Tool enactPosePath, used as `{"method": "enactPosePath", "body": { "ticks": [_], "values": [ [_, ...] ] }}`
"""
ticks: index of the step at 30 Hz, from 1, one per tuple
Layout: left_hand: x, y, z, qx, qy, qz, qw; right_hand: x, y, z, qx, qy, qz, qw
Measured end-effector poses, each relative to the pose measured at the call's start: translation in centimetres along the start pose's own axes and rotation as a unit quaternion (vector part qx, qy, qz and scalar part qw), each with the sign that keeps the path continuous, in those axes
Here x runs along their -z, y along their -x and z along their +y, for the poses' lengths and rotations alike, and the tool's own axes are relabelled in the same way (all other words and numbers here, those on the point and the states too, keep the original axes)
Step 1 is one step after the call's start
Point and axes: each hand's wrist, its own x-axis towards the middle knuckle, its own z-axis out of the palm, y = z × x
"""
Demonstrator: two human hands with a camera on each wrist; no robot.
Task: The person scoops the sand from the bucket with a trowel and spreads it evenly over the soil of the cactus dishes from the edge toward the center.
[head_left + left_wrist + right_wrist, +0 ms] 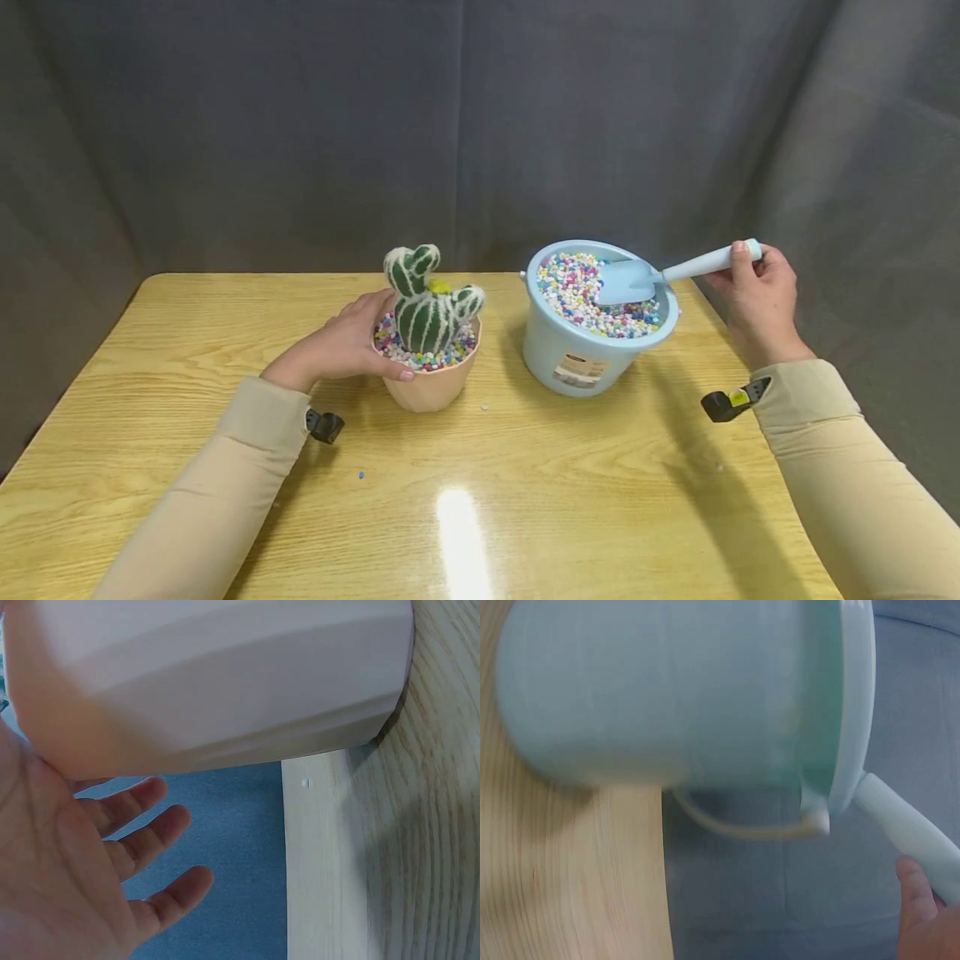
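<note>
My left hand (347, 348) holds the side of a pale peach flowerpot (429, 390), its thumb along the front rim. In the left wrist view, several fingers (154, 838) are spread loosely off the pot wall. In the pot stands a knitted green-and-white cactus (426, 321) with a yellow flower, surrounded by colourful pebbles. My right hand (765, 304) grips the handle end of a light blue trowel (697, 265). Its blade lies on the multicoloured pebbles (577, 304) inside a light blue bucket (543, 346). The right wrist view shows the handle leaning past the bucket rim.
Pot and bucket stand apart on a wooden table (570, 492), near its back edge. A few loose pebbles, including a blue one (361, 475), lie on the tabletop. Behind hangs a dark grey curtain (337, 142). The bucket's handle (742, 829) hangs down at its side.
</note>
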Motion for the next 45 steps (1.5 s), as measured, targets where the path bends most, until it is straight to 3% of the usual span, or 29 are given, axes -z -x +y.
{"method": "enactPosePath", "body": {
  "ticks": [8,17,31,45],
  "values": [
    [0.0,0.1,0.0,0.000,0.024,0.001,0.9997,-1.7,-0.3,1.0,-0.039,-0.035,-0.042,0.9978],
    [-0.2,0.1,-0.2,0.005,0.020,0.002,0.9998,-1.2,-0.3,1.8,-0.110,-0.094,-0.017,0.9894],
    [-0.2,0.2,-0.2,0.004,0.023,0.000,0.9997,-0.9,-0.1,1.1,-0.145,-0.164,0.004,0.9757],
    [-0.1,0.2,-0.1,0.017,0.022,-0.005,0.9996,-1.5,0.7,0.5,-0.154,-0.158,-0.007,0.9753]
  ]
}}
